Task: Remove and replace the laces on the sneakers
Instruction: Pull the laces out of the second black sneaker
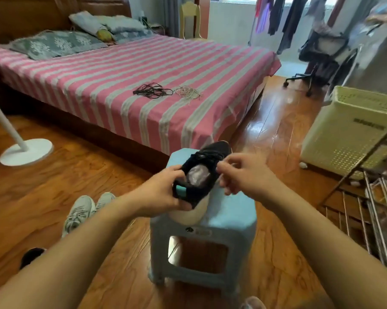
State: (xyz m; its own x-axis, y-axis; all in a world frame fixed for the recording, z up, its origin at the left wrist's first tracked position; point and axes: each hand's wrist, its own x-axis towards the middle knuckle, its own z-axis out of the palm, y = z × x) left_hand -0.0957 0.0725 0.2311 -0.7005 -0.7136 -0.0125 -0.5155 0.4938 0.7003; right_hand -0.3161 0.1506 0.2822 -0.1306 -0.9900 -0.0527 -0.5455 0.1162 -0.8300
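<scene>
a black knit sneaker (207, 162) with a thick white sole is set on a pale blue moulded plastic stool (228, 216), toe pointing away toward the bed, heel overhanging the near edge. the heel, with its teal pull tab, is gripped by the left hand (163, 192), thumb on top and fingers curled under the sole. the right hand (243, 175) is held against the shoe's right side at the collar, fingers bent in a pinch near the eyelets; whether a lace is actually caught cannot be told. black laces are seen still threaded across the tongue. crumpled pale paper stuffing is visible inside the opening.

two loose coils are laid on the pink and grey striped bed sheet (99, 85), just beside each other: a black lace bundle (152, 91) and a whitish lace bundle (187, 93).

a pair of grey mesh sneakers (85, 210) is placed on the glossy wooden floor left of the stool. a round white fan base (26, 151) is seen at far left, a perforated cream plastic hamper (353, 130) at right, with a wire metal rack (375, 208) near it.
</scene>
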